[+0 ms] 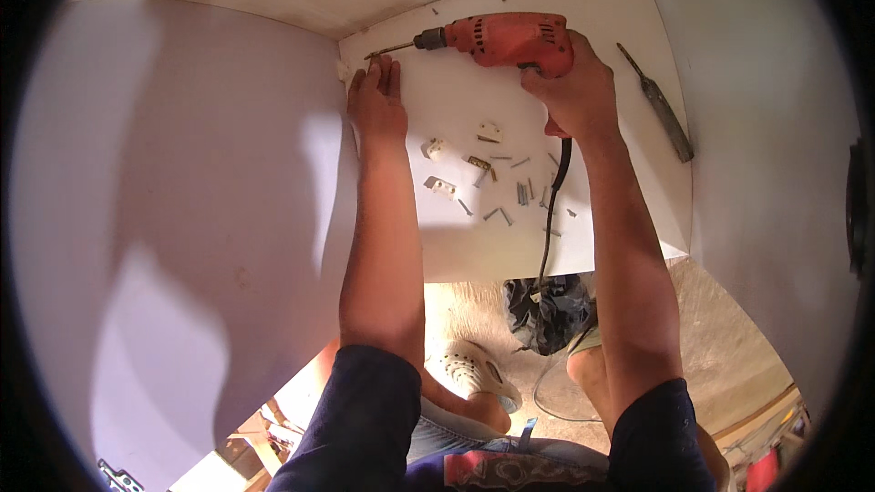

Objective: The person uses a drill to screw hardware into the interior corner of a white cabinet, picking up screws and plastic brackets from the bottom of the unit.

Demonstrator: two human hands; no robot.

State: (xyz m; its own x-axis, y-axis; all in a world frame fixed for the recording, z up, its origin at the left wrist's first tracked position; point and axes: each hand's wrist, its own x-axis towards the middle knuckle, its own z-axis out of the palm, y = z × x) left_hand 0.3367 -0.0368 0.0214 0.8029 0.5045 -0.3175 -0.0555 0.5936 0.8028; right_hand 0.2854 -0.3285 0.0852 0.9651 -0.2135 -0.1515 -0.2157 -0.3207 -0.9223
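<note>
A red power drill (515, 39) lies level in the grip of my right hand (588, 91), which is wrapped round its handle with a finger by the trigger. Its long thin bit (394, 49) points left toward the inner corner of the white panel (437, 251). My left hand (376, 102) rests close to the bit's tip with its fingers stretched out against the side wall; whether they touch the bit I cannot tell. Beside the fingertips a small white piece (343, 70) sits at the corner. A black cord (552, 210) hangs from the drill's handle over the panel's front edge.
Several loose screws (522, 193) and white plastic brackets (444, 187) lie mid-panel. A dark-handled screwdriver (670, 118) lies at the right beside the side wall (756, 128). A lilac wall (228, 173) stands left. Below, a black plastic bag (547, 314) lies on the floor.
</note>
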